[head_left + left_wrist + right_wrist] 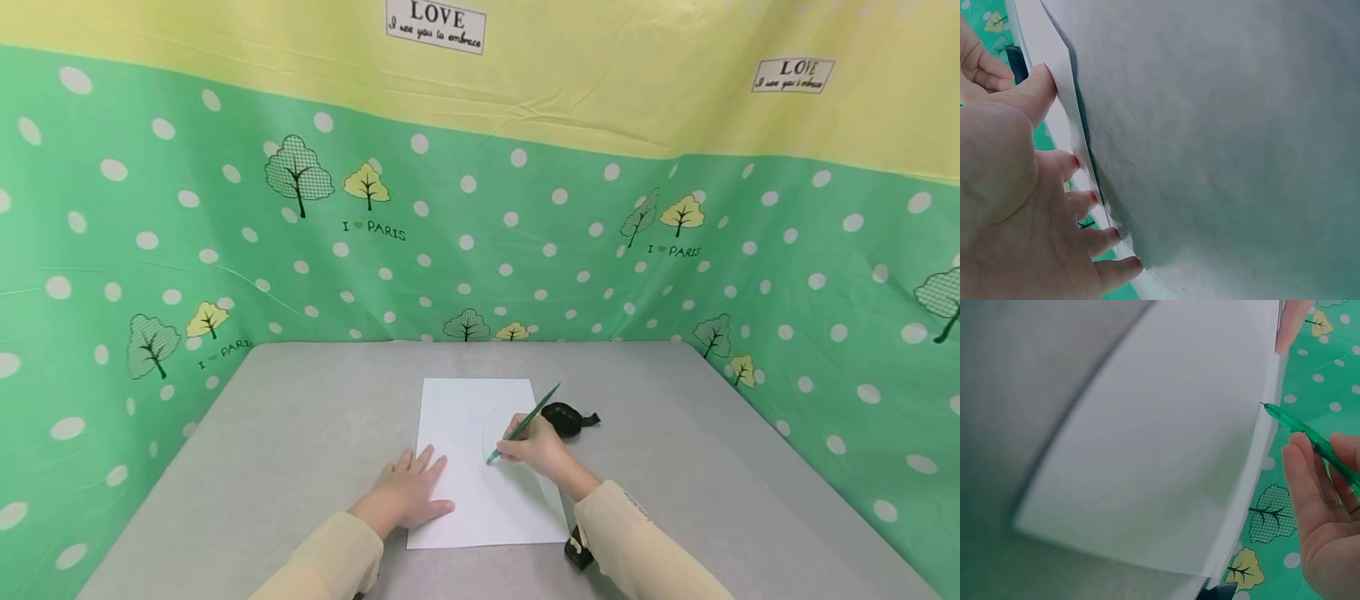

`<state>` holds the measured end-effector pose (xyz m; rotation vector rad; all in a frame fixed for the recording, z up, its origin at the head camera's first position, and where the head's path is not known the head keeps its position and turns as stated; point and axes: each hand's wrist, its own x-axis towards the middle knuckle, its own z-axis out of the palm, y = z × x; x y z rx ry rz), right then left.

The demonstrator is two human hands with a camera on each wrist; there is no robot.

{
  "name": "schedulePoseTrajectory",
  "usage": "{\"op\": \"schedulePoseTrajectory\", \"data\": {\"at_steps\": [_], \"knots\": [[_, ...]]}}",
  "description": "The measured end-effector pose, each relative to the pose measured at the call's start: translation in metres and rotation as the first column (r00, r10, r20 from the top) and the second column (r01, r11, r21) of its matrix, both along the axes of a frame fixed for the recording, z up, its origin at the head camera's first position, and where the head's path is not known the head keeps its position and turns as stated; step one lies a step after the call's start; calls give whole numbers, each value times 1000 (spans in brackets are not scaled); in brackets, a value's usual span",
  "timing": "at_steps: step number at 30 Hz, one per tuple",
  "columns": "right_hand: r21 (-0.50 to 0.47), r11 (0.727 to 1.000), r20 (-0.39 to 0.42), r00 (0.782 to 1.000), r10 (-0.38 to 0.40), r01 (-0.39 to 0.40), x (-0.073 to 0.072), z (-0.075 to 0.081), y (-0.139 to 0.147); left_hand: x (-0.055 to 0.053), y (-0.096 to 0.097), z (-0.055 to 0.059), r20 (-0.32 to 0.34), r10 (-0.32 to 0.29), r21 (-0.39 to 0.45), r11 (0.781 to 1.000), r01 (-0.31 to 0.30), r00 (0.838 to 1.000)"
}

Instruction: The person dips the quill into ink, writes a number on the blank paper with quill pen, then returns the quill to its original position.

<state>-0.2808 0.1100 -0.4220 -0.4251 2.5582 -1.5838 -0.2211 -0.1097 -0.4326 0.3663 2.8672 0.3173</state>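
A sheet of white paper (465,517) lies on the grey table. On it a thin curved line (483,429) shows in the head view. My right hand (538,448) pinches a green pen (542,402), its tip at the lower end of that line. In the right wrist view the pen (1291,422) slants with its fine point at the paper's surface. My left hand (407,490) rests with spread fingers on the paper's left edge. The left wrist view shows those fingertips along the edge of the sheet (1063,69).
A rounded black object with a short tail (564,419) lies on the table (315,433) just right of the paper, behind my right hand. A small black device (577,552) is at my right sleeve. Green and yellow printed cloth (465,208) hangs around the table's back and sides.
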Motion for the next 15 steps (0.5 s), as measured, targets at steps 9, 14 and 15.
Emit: {"op": "schedulePoseTrajectory", "data": {"at_steps": [9,14,15], "knots": [[-13,1000,-4,1000,14,-14,3,2,2,1,0,1,1,1,-4,1000,-1,1000],[-26,1000,5,1000,18,-18,6,3,3,1,1,1,3,8,-8,1000,-8,1000],[-31,999,6,1000,21,-20,6,3,4,1,1,1,4,9,-9,1000,-9,1000]]}}
